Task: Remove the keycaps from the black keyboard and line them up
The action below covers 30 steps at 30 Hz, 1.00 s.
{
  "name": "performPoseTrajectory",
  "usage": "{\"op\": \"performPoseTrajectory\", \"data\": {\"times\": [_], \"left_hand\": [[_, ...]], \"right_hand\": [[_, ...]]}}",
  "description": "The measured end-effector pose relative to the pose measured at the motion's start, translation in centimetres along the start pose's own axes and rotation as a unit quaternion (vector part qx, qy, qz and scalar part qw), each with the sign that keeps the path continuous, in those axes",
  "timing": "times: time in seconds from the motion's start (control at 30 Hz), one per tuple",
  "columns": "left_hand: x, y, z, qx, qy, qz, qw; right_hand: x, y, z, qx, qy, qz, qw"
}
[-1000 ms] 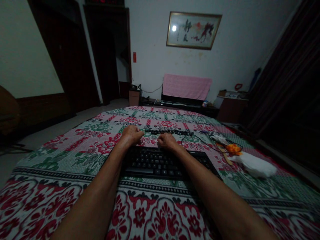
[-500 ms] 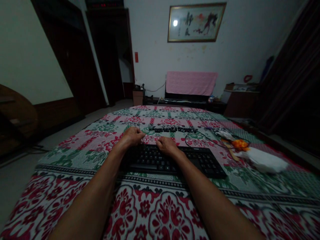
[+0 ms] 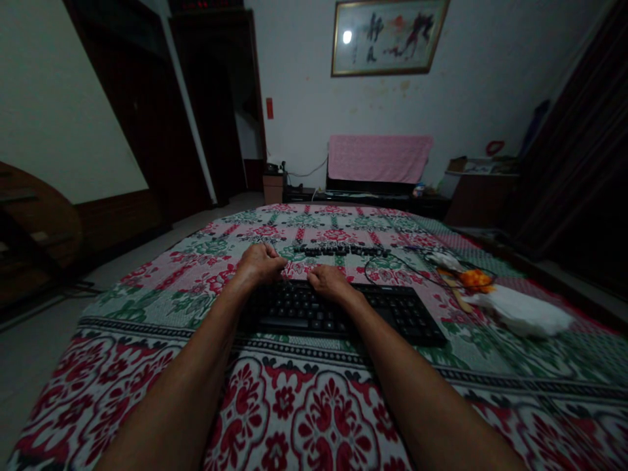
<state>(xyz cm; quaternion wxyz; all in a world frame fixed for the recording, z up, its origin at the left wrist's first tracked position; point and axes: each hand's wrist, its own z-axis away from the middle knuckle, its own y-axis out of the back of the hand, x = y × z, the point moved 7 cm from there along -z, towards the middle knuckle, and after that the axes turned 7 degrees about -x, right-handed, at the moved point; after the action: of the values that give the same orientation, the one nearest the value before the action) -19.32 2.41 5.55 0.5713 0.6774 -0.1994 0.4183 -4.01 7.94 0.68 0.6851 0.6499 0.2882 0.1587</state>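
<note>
A black keyboard (image 3: 314, 315) lies on the patterned cloth in front of me, number pad to the right. Above its upper left part is my left hand (image 3: 261, 263), fingers closed in a pinch. Something thin shows faintly below those fingertips, too small and dark to name. My right hand (image 3: 330, 284) rests at the keyboard's far edge near the middle, its fingers curled over it and partly hidden. Beyond both hands, several loose black keycaps (image 3: 338, 250) lie in a row on the cloth.
A black cable (image 3: 407, 265) curves from the keyboard to the right. There lie a white plastic bag (image 3: 523, 311), an orange item (image 3: 475, 280) and a light wooden-looking strip (image 3: 461, 299). The floral tablecloth (image 3: 333, 418) covers the table. A pink cloth (image 3: 377, 157) hangs by the far wall.
The view has tilted down slightly. Both hands stay in nearly the same place at the keyboard, with the left hand still pinched. The keyboard and the row of keycaps look unmoved.
</note>
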Motion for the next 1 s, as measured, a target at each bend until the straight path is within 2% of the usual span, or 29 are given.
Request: {"op": "performPoseTrajectory", "data": {"times": [0.17,0.5,0.77,1.0], "left_hand": [[0.0,-0.8,-0.1,0.006,-0.010,-0.075,0.997],[3.6,-2.1,2.2,0.055,-0.094,-0.269,0.957],[2.3,-1.9,1.3,0.016,-0.045,-0.231,0.972],[2.3,-1.7,1.1,0.035,-0.044,-0.212,0.976]], "right_hand": [[0.0,0.0,0.0,0.015,0.010,0.000,1.000],[0.1,0.0,0.0,0.023,0.011,-0.004,1.000],[0.1,0.1,0.2,0.024,0.010,-0.005,1.000],[-0.1,0.2,0.3,0.017,0.006,-0.014,1.000]]}}
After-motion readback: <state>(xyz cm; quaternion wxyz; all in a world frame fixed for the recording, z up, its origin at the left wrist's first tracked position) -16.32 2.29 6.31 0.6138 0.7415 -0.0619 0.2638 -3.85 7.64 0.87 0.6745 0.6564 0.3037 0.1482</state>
